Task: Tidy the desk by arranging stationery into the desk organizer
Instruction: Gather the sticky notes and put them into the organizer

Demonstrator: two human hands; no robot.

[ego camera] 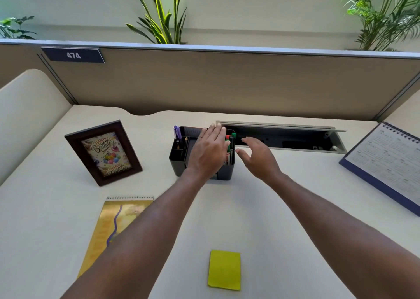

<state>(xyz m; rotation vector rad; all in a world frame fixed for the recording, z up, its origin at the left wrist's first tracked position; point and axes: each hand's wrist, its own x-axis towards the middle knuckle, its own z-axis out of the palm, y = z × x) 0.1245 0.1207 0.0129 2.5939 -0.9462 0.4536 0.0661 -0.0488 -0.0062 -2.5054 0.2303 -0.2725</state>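
Observation:
A black desk organizer (179,162) stands mid-desk. Purple pens (176,132) and a pencil stick up from its left compartments; red and green markers (230,144) stand in its right one. My left hand (208,149) hovers flat over the organizer's middle, fingers together, holding nothing, and hides the centre compartments. My right hand (259,157) is spread open just right of the organizer, beside the markers, empty. A yellow sticky-note pad (224,269) lies on the desk near me, between my forearms. A gold spiral notepad (113,228) lies at the left, partly under my left forearm.
A framed birthday card (103,153) leans upright left of the organizer. An open cable tray (284,138) is sunk into the desk behind it. A desk calendar (384,162) stands at the right. A tan partition (227,82) closes the back, with plants beyond.

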